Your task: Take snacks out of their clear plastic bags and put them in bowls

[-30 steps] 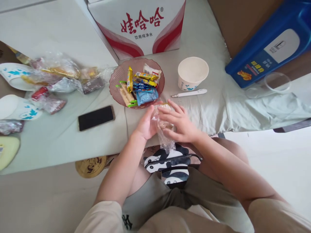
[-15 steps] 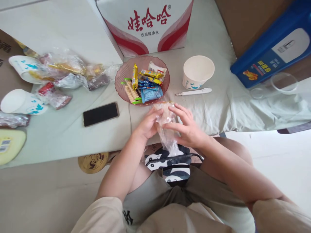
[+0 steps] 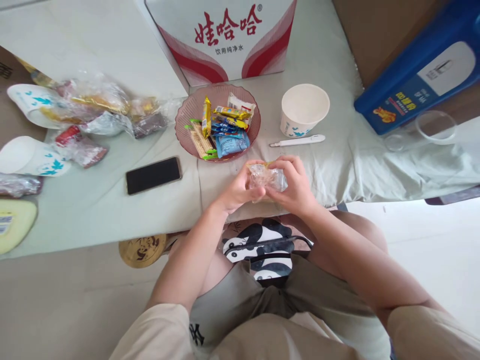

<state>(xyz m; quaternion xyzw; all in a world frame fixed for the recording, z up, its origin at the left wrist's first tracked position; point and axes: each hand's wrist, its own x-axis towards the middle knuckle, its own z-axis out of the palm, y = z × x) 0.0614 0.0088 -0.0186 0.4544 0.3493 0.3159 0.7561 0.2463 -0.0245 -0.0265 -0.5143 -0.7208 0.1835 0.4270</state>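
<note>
A crumpled clear plastic bag (image 3: 264,177) is bunched up between my two hands at the table's front edge. My left hand (image 3: 242,189) grips its left side, thumb across the front. Around its right side my right hand (image 3: 294,184) is closed, fingers bent over the top. Whatever the bag contains is hard to make out; a yellowish edge shows at its top. Just beyond sits a pink glass bowl (image 3: 182,132) of wrapped snacks (image 3: 228,125). A white utility knife (image 3: 298,141) lies behind my right hand, in front of a paper cup (image 3: 304,112).
On the left lie a black phone (image 3: 153,175), bagged snacks (image 3: 108,102) and a tipped paper cup (image 3: 35,157). A white and red carton (image 3: 232,45) stands at the back. To the right are a blue package (image 3: 416,70) and a clear plastic cup (image 3: 435,129).
The bag hung down loosely toward my lap and is now gathered up into a compact bundle. My right hand's spread fingers have closed onto it.
</note>
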